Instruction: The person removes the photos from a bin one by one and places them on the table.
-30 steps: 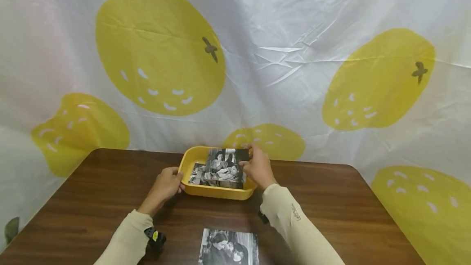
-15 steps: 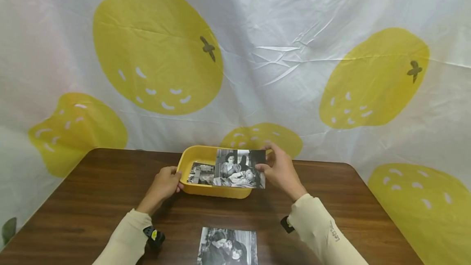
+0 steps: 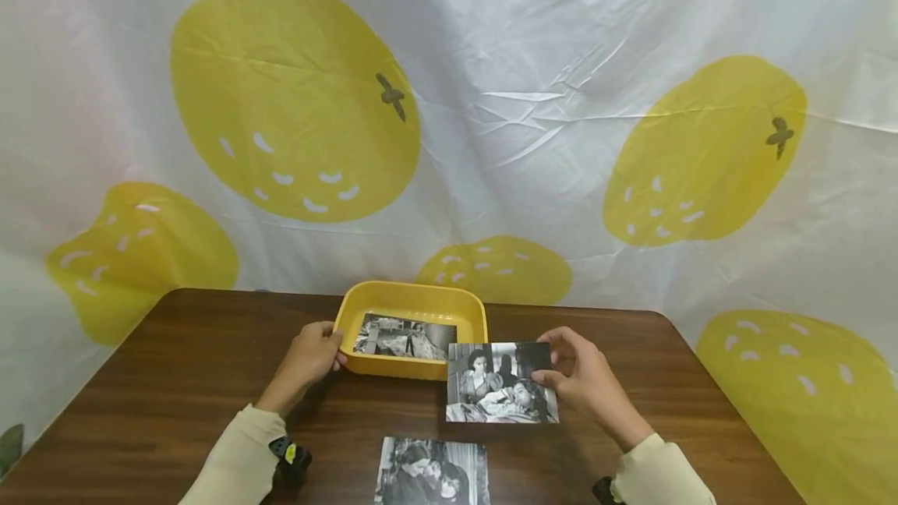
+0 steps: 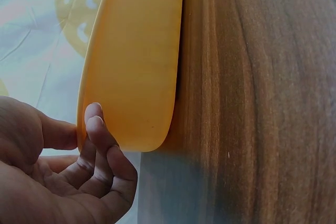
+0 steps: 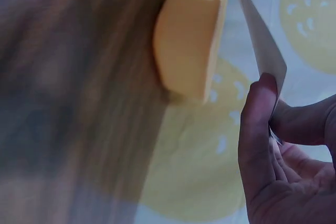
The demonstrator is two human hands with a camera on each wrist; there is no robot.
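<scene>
My left hand (image 3: 313, 354) grips the left end of a yellow tray (image 3: 393, 367). In the left wrist view its thumb and curled fingers pinch the tray's rim (image 4: 81, 103). My right hand (image 3: 585, 376) pinches the right edge of a black-and-white photo (image 3: 501, 388), thumb on the front. This photo shows a woman beside a person lying down, and it overlaps the tray's front right corner in the head view. Seen from the right wrist, it appears nearly edge-on (image 5: 262, 40), held between thumb and fingers. Another black-and-white photo (image 3: 403, 336) lies inside the tray.
A third black-and-white photo (image 3: 431, 474) lies on the brown wooden table (image 3: 175, 380) near the bottom of the head view. Behind the table hangs a white cloth (image 3: 491, 170) printed with yellow fruit. Each wrist carries a black strapped device.
My right hand has drawn the photo out of the tray, rightward and toward me, uncovering the photo beneath. My left hand has stayed on the tray's rim.
</scene>
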